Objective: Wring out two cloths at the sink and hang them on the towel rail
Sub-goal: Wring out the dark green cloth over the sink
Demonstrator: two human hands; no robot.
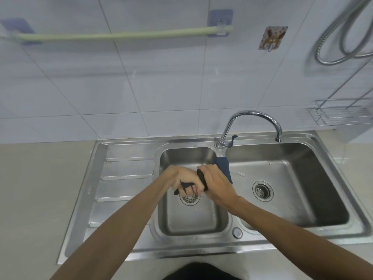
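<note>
Over the small left basin of the steel sink (129,247), both my hands grip one dark cloth (202,179) twisted into a tight roll. My left hand (182,179) holds its left end and my right hand (217,183) is wrapped around its right end. A blue cloth (225,166) lies draped over the divider between the two basins, just behind my right hand. The pale green towel rail (121,35) runs across the tiled wall at the upper left, with nothing hanging on it.
A chrome tap (252,115) arches over the right basin, with no water seen running. A wire rack (343,115) and a shower hose (343,37) are on the wall at the right. A sticker hook (271,38) sits right of the rail. A beige counter (40,199) surrounds the sink.
</note>
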